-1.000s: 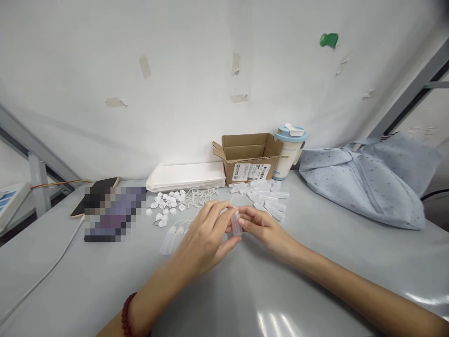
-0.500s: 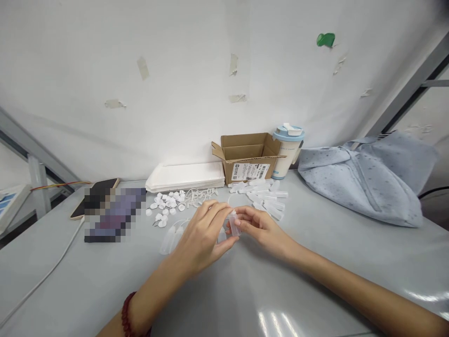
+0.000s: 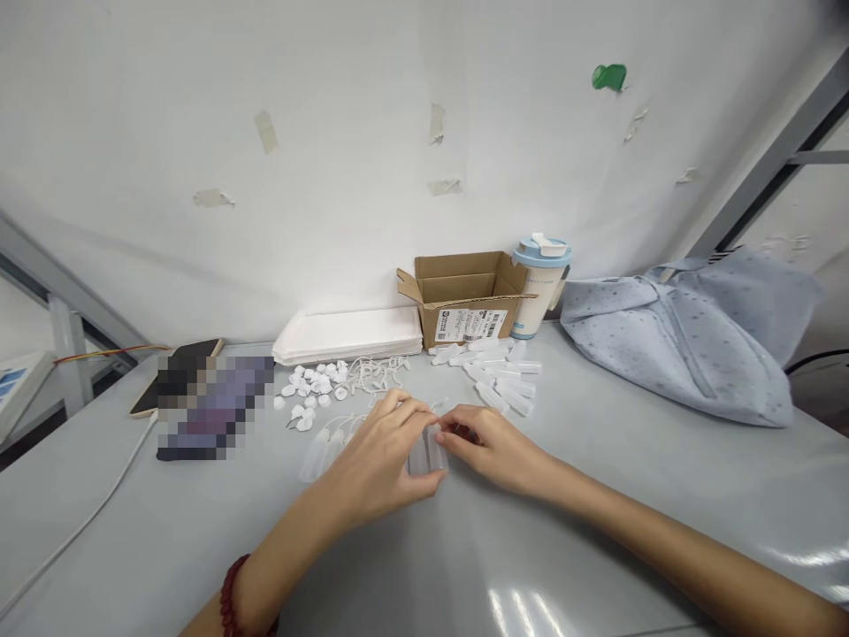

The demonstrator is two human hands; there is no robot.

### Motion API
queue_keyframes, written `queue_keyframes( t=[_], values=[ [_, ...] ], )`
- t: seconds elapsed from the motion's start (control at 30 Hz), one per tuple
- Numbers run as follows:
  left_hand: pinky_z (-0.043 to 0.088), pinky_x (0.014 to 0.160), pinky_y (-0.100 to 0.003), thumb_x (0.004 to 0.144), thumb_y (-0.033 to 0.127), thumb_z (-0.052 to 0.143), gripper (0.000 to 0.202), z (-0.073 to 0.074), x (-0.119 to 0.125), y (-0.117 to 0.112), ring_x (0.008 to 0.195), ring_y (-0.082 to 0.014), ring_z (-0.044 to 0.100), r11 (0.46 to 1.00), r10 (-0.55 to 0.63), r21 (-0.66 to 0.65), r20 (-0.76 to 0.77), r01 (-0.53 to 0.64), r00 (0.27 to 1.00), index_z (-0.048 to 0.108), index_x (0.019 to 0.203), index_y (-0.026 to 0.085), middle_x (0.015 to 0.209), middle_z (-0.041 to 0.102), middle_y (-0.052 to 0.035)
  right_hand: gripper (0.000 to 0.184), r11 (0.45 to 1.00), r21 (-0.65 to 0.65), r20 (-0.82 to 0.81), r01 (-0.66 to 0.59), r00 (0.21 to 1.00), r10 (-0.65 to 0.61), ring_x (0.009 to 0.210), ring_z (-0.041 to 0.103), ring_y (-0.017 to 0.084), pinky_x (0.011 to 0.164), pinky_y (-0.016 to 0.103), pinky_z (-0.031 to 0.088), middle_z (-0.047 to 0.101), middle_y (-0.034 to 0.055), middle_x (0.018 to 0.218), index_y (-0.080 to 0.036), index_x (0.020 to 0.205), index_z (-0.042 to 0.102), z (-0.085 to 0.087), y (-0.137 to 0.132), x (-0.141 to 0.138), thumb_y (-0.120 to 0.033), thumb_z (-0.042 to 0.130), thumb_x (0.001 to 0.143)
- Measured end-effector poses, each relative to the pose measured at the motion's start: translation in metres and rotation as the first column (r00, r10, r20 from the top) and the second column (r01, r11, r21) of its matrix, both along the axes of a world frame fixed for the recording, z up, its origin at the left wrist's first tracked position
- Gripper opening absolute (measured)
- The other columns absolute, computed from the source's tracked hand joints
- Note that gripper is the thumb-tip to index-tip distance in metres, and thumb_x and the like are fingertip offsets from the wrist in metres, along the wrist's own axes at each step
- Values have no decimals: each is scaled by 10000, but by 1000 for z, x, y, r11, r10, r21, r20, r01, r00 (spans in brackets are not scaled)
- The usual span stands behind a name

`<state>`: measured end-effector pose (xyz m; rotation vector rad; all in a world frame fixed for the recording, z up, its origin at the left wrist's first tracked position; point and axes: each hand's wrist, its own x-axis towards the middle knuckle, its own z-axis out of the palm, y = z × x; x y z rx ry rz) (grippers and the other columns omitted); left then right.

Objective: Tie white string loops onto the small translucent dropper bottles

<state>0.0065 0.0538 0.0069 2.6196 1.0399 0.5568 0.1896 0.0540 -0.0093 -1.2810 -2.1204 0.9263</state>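
My left hand (image 3: 381, 460) and my right hand (image 3: 494, 447) meet over the grey table (image 3: 597, 495), both pinched on a small clear plastic vial (image 3: 431, 451) held between them. The left fingers wrap its lower body; the right fingertips press at its top. Just behind lie several more clear vials (image 3: 504, 376), a scatter of small white caps (image 3: 311, 389) and thin white looped pieces (image 3: 375, 372). A few assembled vials (image 3: 322, 447) lie left of my left hand.
A brown cardboard box (image 3: 464, 296) and a blue-lidded cup (image 3: 539, 283) stand at the wall. A white flat stack (image 3: 348, 334) lies left of the box. A blue-grey cloth bag (image 3: 690, 336) fills the right. A phone (image 3: 176, 376) and cable (image 3: 80, 522) lie left.
Both hands have dropped a little toward the table and nearer to me, still on the vial. The vial now sits lower between the fingers.
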Motion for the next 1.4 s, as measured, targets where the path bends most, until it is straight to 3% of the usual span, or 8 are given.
queue_keyframes(
  t=[0.47, 0.6, 0.67, 0.8, 0.87, 1.03, 1.2, 1.4],
  values=[
    [419, 825, -405, 705, 207, 579, 329, -2, 0, -2, 976, -261, 439, 998, 1, -58, -93, -7, 996, 535, 1029, 175, 968, 560, -67, 154, 994, 106, 85, -1, 996, -8, 662, 500, 132, 601, 251, 379, 555, 15, 740, -160, 769, 573, -8, 0, 1, -249, 486, 860],
    [419, 853, -399, 731, 279, 606, 328, 0, -3, 1, 1008, -254, 439, 996, -4, -91, -48, 0, 999, 539, 1040, 190, 1009, 561, -61, 151, 994, 106, 101, -2, 995, -9, 671, 507, 136, 611, 257, 388, 564, 25, 762, -157, 782, 582, -8, 0, 2, -245, 487, 859],
    [423, 861, -394, 789, 314, 556, 282, -1, -9, 8, 1026, -245, 441, 995, 47, -90, 0, -47, 999, 541, 1042, 192, 1023, 565, -61, 155, 995, 97, 102, -4, 995, -6, 679, 513, 137, 618, 260, 393, 573, 28, 779, -159, 806, 595, -8, 0, 2, -251, 484, 863],
    [425, 851, -425, 865, 195, 372, 219, -6, -27, 31, 1010, -246, 455, 963, 264, 30, 60, -267, 963, 568, 959, 170, 972, 594, -75, 177, 995, 98, 106, 1, 994, -12, 682, 517, 140, 619, 262, 394, 584, 31, 779, -164, 823, 616, -8, 1, 3, -264, 478, 870],
    [432, 834, -434, 844, 130, 337, 257, -11, -35, 42, 970, -250, 467, 945, 304, 116, 48, -307, 952, 582, 918, 154, 941, 603, -86, 182, 994, 107, 107, 17, 994, -29, 681, 519, 142, 616, 263, 391, 596, 35, 784, -163, 826, 623, -6, 2, 3, -261, 476, 871],
    [446, 825, -437, 777, 43, 356, 303, -16, -44, 51, 966, -250, 472, 947, 253, 211, -21, -243, 967, 617, 885, 153, 979, 619, -87, 207, 991, 119, 88, 60, 994, -71, 700, 535, 152, 618, 271, 393, 625, 55, 828, -155, 829, 623, 0, 5, 6, -258, 450, 878],
    [450, 830, -439, 773, -2, 345, 351, -16, -41, 48, 1006, -260, 448, 950, 242, 227, -101, -215, 965, 636, 902, 147, 1080, 605, -85, 250, 997, 66, 93, 51, 994, -57, 637, 527, 149, 574, 268, 380, 622, 43, 721, -154, 769, 614, 2, 8, 10, -275, 424, 877],
    [456, 800, -397, 772, -4, 379, 350, -19, -37, 50, 951, -252, 457, 945, 244, 254, -123, -207, 962, 637, 962, 137, 969, 604, -98, 216, 1000, -13, 108, -22, 994, 24, 624, 528, 143, 578, 263, 389, 611, 22, 704, -163, 850, 603, 6, 6, 12, -341, 481, 854]
  ],
)
